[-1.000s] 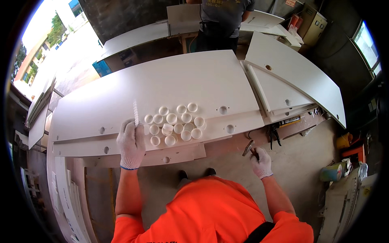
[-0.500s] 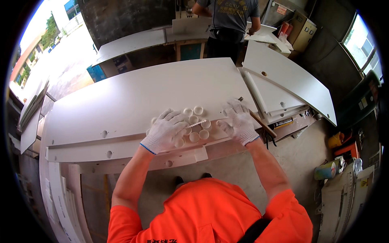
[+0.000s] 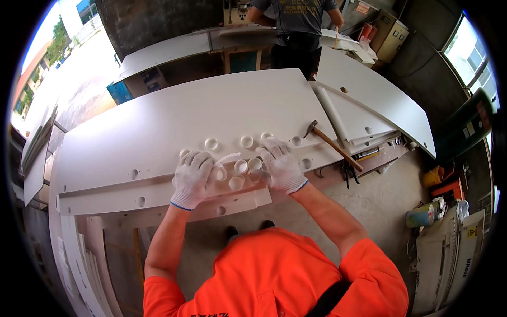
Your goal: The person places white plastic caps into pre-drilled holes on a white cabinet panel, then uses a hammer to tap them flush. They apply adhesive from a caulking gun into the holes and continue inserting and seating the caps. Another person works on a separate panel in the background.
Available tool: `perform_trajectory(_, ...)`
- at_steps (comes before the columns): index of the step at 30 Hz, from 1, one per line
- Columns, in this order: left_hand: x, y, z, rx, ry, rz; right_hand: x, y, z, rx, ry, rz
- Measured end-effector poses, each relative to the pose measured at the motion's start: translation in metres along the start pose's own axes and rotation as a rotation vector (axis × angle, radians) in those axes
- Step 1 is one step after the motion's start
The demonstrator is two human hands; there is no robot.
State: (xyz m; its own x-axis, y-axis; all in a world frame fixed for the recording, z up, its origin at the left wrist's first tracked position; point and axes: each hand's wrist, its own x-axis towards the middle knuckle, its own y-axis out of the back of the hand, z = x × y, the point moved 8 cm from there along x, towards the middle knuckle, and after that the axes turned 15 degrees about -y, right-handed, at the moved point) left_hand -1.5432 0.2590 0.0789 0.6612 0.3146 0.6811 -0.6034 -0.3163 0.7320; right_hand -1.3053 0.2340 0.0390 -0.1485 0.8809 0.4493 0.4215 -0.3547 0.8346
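Both hands wear white knit gloves with blue cuffs. My left hand [image 3: 193,178] is open at the left of several round white plastic caps [image 3: 236,183], fingers curved down beside them. Across from it, my right hand [image 3: 280,165] is open, fingertips over the caps on the right; its palm side is hidden. The caps lie scattered on the white panels [image 3: 132,140], some partly under the gloves. A short white beaded strip [image 3: 228,157] lies among them near my left fingers. To the right, a wooden-handled hammer [image 3: 335,143] rests on the panel, apart from my right hand.
More white panels [image 3: 388,100] are stacked at the right, with round holes in them. Behind the work surface a person in a grey shirt [image 3: 301,21] stands at another bench. Paint cans [image 3: 421,216] and a white machine [image 3: 449,253] stand at the lower right.
My right hand has moved left from beside the hammer to the caps, uncovering the hammer. My left hand has shifted slightly left. The caps are spread out differently, and the strip has moved left.
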Motion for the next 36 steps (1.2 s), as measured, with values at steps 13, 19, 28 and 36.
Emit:
perform_trajectory(13,-0.001,0.024,0.026,0.079,-0.03,0.06,0.013,0.014,-0.027,-0.052,0.048,0.065)
perform_trajectory(19,-0.003,-0.007,0.033,-0.044,-0.043,-0.041,0.014,0.011,0.007,-0.118,-0.014,-0.025)
perform_trajectory(28,-0.012,0.0,0.03,-0.016,-0.028,-0.04,-0.036,0.021,0.024,-0.12,-0.151,0.217)
perform_trajectory(36,-0.02,0.02,0.008,-0.029,0.113,0.062,-0.058,0.021,0.017,-0.08,-0.127,0.322)
